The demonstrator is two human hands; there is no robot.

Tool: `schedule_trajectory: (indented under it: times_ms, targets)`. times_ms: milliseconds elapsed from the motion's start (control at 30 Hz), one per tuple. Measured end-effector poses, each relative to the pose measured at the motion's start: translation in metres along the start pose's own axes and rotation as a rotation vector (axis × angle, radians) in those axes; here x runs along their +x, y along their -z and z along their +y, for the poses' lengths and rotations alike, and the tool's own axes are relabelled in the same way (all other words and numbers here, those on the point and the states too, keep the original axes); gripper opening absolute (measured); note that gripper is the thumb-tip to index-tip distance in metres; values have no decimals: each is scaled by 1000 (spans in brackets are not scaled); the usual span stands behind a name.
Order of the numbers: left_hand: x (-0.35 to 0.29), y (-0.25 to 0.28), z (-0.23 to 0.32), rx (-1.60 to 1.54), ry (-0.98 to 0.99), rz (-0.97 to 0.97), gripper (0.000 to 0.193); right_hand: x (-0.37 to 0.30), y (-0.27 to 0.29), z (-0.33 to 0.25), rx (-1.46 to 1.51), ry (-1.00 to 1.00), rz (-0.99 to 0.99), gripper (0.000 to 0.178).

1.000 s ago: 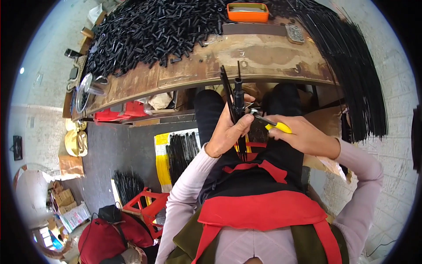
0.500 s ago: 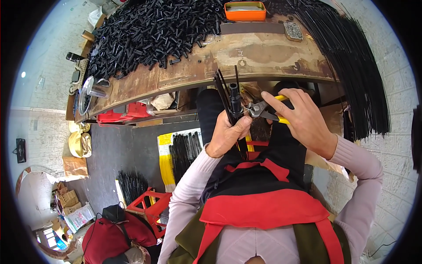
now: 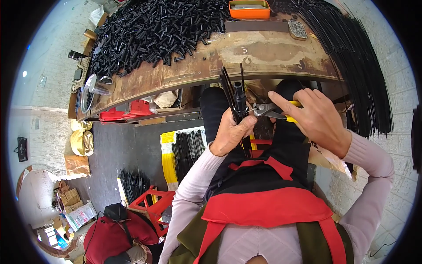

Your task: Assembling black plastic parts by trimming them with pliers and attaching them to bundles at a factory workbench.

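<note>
My left hand [image 3: 233,134] is closed round a small bundle of thin black rods [image 3: 227,86], held upright in front of my lap. Among the rods stands a black ribbed tubular fitting [image 3: 239,100], just above the thumb. My right hand [image 3: 323,119] grips pliers [image 3: 265,109] with yellow handles. Their grey jaws point left, close beside the fitting and my left thumb. A fine line, perhaps wire, seems to run between jaws and fitting; it is too small to make out.
The worn wooden bench [image 3: 259,48] bears a heap of black tubular parts [image 3: 154,33], an orange box [image 3: 249,13] and a small tray [image 3: 297,30]. Long black rods [image 3: 365,83] hang over its right end. A red stool [image 3: 154,204] and another person [image 3: 116,235] are at lower left.
The pliers and my right hand have shifted slightly right, a little farther from the fitting. My left hand keeps its hold on the rods. The whole view has moved slightly.
</note>
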State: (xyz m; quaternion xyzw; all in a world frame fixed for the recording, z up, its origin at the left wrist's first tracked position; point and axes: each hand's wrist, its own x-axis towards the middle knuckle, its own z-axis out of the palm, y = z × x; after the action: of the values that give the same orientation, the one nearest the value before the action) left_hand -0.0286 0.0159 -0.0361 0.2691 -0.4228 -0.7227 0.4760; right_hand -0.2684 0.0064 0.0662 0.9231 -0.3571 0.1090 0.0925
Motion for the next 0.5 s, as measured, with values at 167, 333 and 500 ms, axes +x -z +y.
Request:
schedule_trajectory:
  times_ms: [167, 333, 500]
  targets:
    - [-5, 2, 5, -1, 31, -112, 38, 7, 17, 4, 705, -172, -421, 51]
    - [-4, 4, 1, -103, 92, -195, 37, 1, 10, -12, 1260, -531, -575, 32]
    - [-2, -2, 7, -45, 104, -77, 30, -7, -19, -9, 533, -170, -126, 35]
